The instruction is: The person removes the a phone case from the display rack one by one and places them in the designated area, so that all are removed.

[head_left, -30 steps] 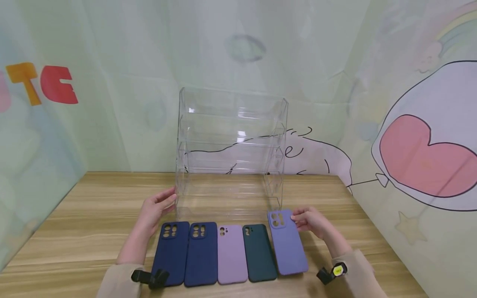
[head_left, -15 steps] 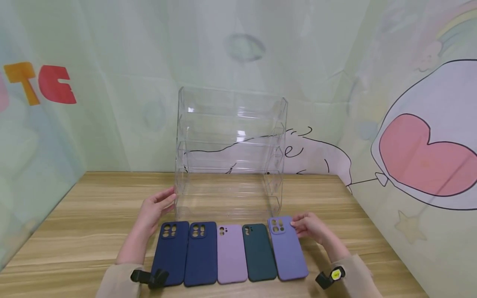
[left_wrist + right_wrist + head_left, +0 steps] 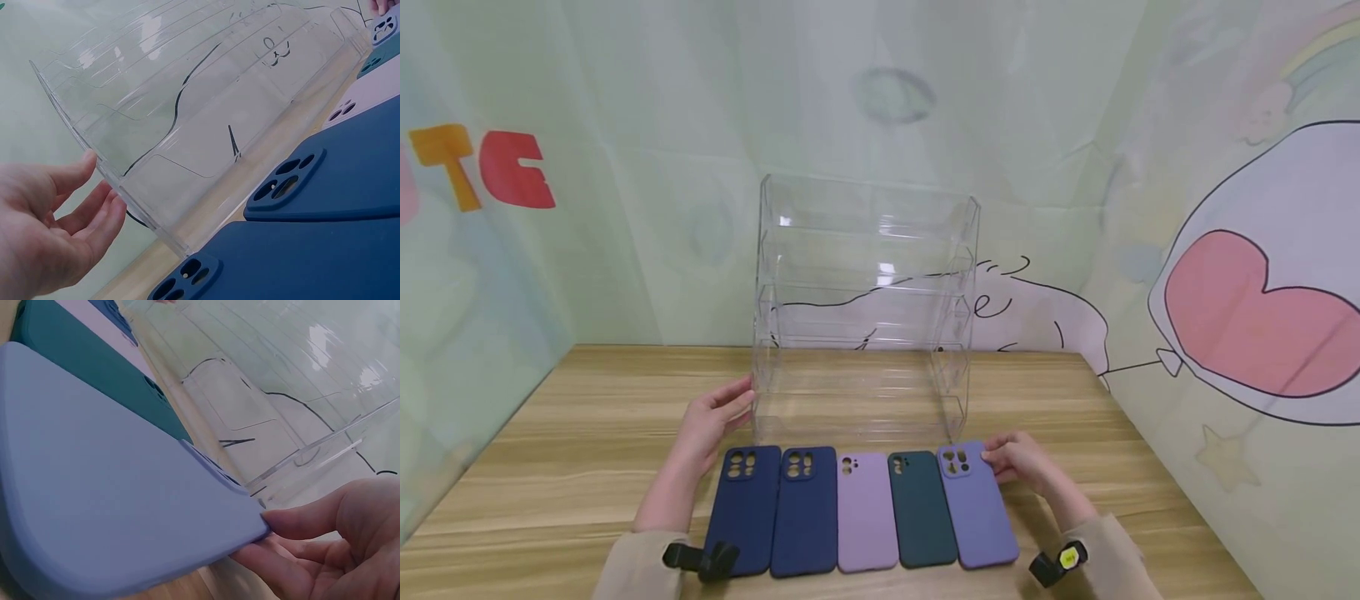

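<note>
Since a second ago, the periwinkle case (image 3: 976, 505) has slid down and into line at the right end of the row, beside the dark green case (image 3: 921, 509) on the surface (image 3: 550, 467). My right hand (image 3: 1021, 461) pinches its top right corner, a narrow grip. My left hand (image 3: 711, 425) rests open-fingered against the clear rack (image 3: 865, 308). To do this well, I judge light fingertip nudges best, squaring the edge without bumping the green one.
</note>
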### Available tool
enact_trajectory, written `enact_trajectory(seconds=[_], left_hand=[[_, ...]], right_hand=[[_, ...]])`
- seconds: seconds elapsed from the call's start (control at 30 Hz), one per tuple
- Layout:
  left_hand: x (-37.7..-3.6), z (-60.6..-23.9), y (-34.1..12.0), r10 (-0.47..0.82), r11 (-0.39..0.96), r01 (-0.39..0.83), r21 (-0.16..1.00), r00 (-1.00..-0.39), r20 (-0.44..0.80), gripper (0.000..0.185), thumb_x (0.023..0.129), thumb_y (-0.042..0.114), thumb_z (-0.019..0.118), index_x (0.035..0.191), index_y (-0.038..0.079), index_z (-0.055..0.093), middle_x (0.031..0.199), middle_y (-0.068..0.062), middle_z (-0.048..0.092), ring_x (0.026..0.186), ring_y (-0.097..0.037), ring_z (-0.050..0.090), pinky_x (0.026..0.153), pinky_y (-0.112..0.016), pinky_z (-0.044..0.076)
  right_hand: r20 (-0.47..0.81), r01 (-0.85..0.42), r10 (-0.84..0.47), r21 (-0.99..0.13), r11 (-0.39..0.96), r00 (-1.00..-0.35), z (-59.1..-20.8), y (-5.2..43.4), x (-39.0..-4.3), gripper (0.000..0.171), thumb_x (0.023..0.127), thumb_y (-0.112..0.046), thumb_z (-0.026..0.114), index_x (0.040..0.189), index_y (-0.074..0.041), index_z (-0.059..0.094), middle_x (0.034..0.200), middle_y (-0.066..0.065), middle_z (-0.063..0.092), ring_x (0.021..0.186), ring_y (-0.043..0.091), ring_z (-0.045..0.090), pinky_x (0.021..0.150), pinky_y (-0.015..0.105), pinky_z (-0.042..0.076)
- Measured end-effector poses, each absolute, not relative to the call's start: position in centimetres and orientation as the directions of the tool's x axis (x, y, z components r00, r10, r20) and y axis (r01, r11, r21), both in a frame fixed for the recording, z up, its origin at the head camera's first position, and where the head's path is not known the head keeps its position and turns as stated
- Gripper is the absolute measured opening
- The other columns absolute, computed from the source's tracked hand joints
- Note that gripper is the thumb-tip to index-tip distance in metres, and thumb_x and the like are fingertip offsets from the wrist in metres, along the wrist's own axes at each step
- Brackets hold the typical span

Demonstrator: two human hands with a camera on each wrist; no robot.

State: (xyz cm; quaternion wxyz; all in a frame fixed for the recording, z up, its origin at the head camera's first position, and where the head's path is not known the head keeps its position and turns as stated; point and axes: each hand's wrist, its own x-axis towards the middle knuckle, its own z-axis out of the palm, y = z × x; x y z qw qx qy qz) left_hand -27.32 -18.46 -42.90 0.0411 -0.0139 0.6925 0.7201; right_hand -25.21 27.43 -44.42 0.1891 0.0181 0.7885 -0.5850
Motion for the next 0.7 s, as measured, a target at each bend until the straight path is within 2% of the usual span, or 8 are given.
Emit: enact_trajectory(seconds=[0.1, 0.23, 0.33, 0.7], left_hand=[[-27.32, -42.88, -18.45, 0.038, -0.041, -0.078, 0.996, -0.996, -0.076, 0.06, 0.099, 0.021, 0.058, 0.148, -0.003, 0.034, 0.127, 0.009, 0.055, 0.1, 0.009, 0.059, 0.09, -0.012, 0.052], [-27.35, -42.8, -18.33, 0.036, -0.032, -0.082, 0.996, -0.996, -0.08, 0.059, 0.1, 0.021, 0.058, 0.148, -0.004, 0.034, 0.144, -0.008, 0.048, 0.099, 0.01, 0.059, 0.09, -0.012, 0.052], [-27.34, -42.7, -18.25, 0.034, -0.026, -0.083, 0.996, -0.996, -0.082, 0.058, 0.1, 0.021, 0.057, 0.148, -0.004, 0.034, 0.15, -0.015, 0.041, 0.099, 0.01, 0.058, 0.09, -0.012, 0.052], [-27.32, -42.74, -18.35, 0.031, -0.029, -0.079, 0.997, -0.996, -0.078, 0.059, 0.1, 0.021, 0.057, 0.148, -0.005, 0.034, 0.144, -0.01, 0.047, 0.097, 0.011, 0.058, 0.09, -0.012, 0.052]], right_hand=[[-0.316, 0.246, -0.182, -0.913, 0.325, -0.931, -44.41, 27.27, -25.06, 0.03, 0.09, 0.001, 0.056, 0.112, 0.021, 0.053, 0.07, -0.004, 0.062, 0.062, 0.006, 0.059, 0.057, 0.02, 0.056], [-0.32, 0.253, -0.155, -0.904, 0.346, -0.935, -44.37, 27.13, -24.91, 0.03, 0.09, 0.003, 0.056, 0.112, 0.022, 0.054, 0.072, -0.002, 0.064, 0.064, 0.008, 0.06, 0.059, 0.022, 0.057], [-0.332, 0.264, -0.136, -0.893, 0.365, -0.933, -44.28, 27.13, -24.84, 0.028, 0.09, 0.002, 0.057, 0.111, 0.021, 0.055, 0.072, -0.001, 0.064, 0.064, 0.009, 0.061, 0.059, 0.023, 0.058], [-0.337, 0.242, -0.176, -0.879, 0.411, -0.925, -43.88, 27.55, -24.79, 0.03, 0.091, -0.002, 0.06, 0.111, 0.02, 0.058, 0.074, -0.002, 0.066, 0.066, 0.008, 0.063, 0.062, 0.023, 0.059]])
